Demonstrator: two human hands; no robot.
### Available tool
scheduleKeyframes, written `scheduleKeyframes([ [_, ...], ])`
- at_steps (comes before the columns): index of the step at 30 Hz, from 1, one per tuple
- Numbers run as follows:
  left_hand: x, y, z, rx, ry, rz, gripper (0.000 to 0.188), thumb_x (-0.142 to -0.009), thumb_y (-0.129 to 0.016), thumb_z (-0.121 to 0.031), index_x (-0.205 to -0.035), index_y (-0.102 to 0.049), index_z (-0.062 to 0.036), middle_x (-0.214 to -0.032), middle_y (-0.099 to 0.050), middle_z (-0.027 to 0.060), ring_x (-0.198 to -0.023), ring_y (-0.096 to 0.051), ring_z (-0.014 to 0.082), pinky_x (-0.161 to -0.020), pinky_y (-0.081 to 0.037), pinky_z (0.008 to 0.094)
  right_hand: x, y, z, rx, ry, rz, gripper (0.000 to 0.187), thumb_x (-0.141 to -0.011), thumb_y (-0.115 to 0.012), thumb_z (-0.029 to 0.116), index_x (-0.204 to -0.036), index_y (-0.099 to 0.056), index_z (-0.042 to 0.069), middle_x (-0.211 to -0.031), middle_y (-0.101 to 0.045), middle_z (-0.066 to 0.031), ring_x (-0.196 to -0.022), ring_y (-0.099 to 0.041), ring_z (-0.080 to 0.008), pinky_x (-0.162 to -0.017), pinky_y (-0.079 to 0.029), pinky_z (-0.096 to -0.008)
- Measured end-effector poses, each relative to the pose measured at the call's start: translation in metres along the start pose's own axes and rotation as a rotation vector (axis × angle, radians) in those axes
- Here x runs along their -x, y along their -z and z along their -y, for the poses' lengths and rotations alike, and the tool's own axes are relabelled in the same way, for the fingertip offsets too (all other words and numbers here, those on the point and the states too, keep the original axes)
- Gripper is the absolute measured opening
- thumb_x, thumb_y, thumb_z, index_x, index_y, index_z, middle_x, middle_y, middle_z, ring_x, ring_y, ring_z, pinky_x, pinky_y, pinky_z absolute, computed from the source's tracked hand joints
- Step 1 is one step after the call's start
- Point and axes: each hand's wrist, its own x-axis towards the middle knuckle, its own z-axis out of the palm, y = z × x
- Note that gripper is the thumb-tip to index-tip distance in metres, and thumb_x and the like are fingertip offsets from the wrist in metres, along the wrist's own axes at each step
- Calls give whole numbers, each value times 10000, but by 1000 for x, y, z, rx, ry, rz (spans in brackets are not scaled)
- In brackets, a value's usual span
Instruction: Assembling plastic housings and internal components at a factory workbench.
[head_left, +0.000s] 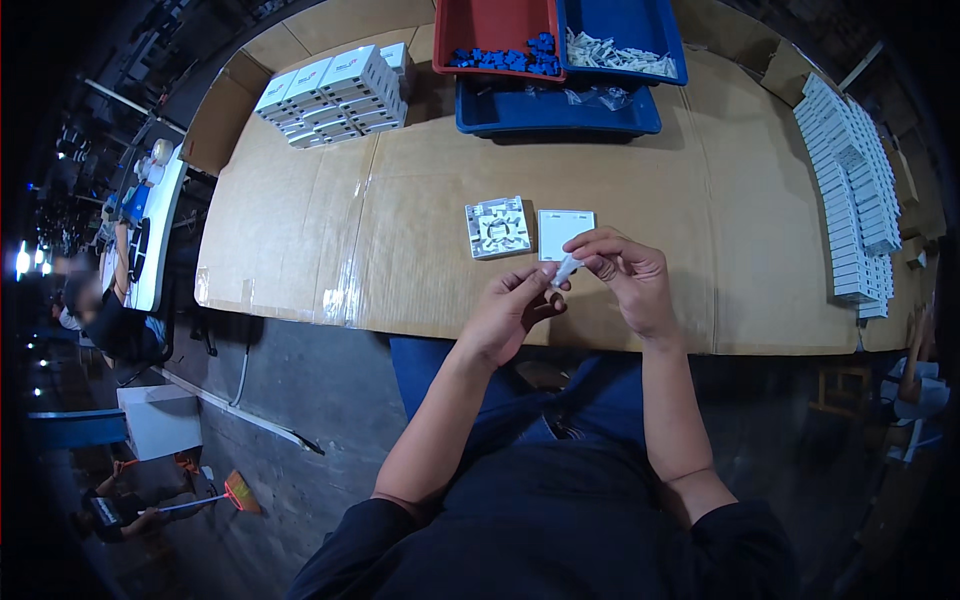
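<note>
Head view: the left hand (515,310) and the right hand (630,280) meet above the front part of the table (420,220), which is faced with brown cardboard. A small whitish piece (564,271) is located between the two hands. The right thumb and index finger are closed in a pinch at its upper end. The left thumb and index finger are likewise nearly together, bearing on the piece from the left; the remaining left fingers are loosely curled. The exact form of the piece cannot be told, as the fingers partly cover it. Directly beyond the hands lies the cover (556,224), square, flat and white, its lower right corner masked by the right hand. The base (497,229), white with a ring-shaped centre, lies just left of the cover, open side up. At the far edge, the red bin (495,25) contains blue parts (515,58), and the blue bin (620,20) beside it contains white parts (615,55). Both are positioned above the lower bin (560,118), also blue. White boxes (335,92) are stacked at far left.
</note>
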Motion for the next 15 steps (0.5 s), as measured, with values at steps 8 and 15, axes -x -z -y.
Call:
scheduleKeyframes([
  [8, -5, -13, -4, -44, -175, -149, 207, -983, -750, -145, -1137, -741, -7, -987, -731, 49, -842, -668, 120, -830, -575, 287, 4, 10, 15, -34, -127, -4, 295, -993, -676, 29, -1280, -643, -30, -1257, -687, -139, -1107, -679, -196, -987, -550, -346],
  [15, -9, -12, 4, -173, -341, -212, 196, -1001, -709, -79, -1164, -721, 29, -1028, -736, 89, -908, -696, 153, -864, -590, 314, 5, 8, 4, -33, -344, 0, 311, -963, -701, -27, -1264, -621, -24, -1128, -698, -90, -1005, -700, -136, -904, -587, -274],
])
